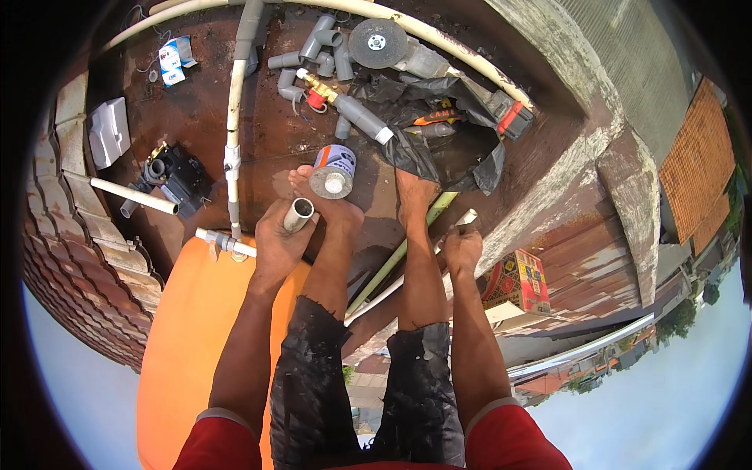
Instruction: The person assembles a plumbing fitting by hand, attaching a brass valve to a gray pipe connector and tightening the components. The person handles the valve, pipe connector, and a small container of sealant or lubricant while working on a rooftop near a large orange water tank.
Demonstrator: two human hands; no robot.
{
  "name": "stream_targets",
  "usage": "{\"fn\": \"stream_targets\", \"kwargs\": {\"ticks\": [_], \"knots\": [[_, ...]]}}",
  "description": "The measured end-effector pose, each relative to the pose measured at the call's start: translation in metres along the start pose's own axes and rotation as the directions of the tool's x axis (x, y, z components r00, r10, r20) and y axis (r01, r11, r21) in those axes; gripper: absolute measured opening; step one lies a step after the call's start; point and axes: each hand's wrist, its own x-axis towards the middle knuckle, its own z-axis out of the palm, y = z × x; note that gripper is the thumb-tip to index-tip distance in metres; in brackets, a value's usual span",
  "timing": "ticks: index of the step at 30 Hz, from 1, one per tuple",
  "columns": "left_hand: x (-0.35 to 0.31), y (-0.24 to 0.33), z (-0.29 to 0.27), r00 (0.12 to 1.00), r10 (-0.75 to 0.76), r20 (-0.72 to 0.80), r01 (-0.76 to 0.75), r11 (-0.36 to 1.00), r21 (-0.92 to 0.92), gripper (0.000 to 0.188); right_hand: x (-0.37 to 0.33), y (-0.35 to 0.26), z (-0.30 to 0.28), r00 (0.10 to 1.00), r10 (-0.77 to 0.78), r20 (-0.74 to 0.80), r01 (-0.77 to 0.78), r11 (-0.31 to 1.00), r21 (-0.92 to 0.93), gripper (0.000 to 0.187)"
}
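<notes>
My left hand [278, 241] is closed around a short plastic pipe piece [298, 215], whose round open end faces up. Over on the right, my right hand [463, 251] grips a thin white pipe [468, 218] near its end; a white length also shows behind my right leg, though I cannot tell if it is the same pipe. A tin can [333, 171] with a purple and white label and a pale cap stands by my left foot, close to the left hand. Below the left hand, a white pipe with a grey fitting [227, 243] lies at the orange tank.
Grey pipe fittings [319, 41], a brass valve with a red handle [319, 92], an angle grinder [378, 43] and a black plastic bag [470, 110] lie beyond my feet. An orange tank [200, 329] fills the lower left. A carton [518, 282] sits at right.
</notes>
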Motion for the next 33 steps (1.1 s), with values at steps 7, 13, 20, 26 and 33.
{"fn": "stream_targets", "kwargs": {"ticks": [7,13,20,26,33], "knots": [[0.011,0.032,0.034,0.95,0.23,0.21,-0.243,0.969,0.038,0.027,0.015,0.02,0.017,0.996,-0.029,-0.09,-0.003,0.939,-0.345,0.047],[0.02,0.051,0.041,0.927,0.226,0.3,-0.268,0.957,0.108,0.022,-0.01,0.007,0.021,0.986,-0.125,-0.111,0.072,0.918,-0.39,0.054],[0.005,0.069,0.024,0.903,0.22,0.37,-0.284,0.95,0.129,0.019,-0.046,-0.005,-0.012,0.946,-0.323,0.024,0.324,0.942,-0.086,0.015],[-0.042,0.047,-0.009,0.968,0.048,0.247,-0.095,0.979,0.181,0.018,-0.074,-0.049,-0.049,0.891,-0.298,0.342,0.376,0.907,-0.191,0.018],[-0.119,0.019,-0.035,0.994,-0.104,-0.043,0.109,0.983,0.146,0.026,-0.093,-0.12,-0.09,0.755,-0.381,0.534,0.595,0.741,-0.311,0.017]]}}
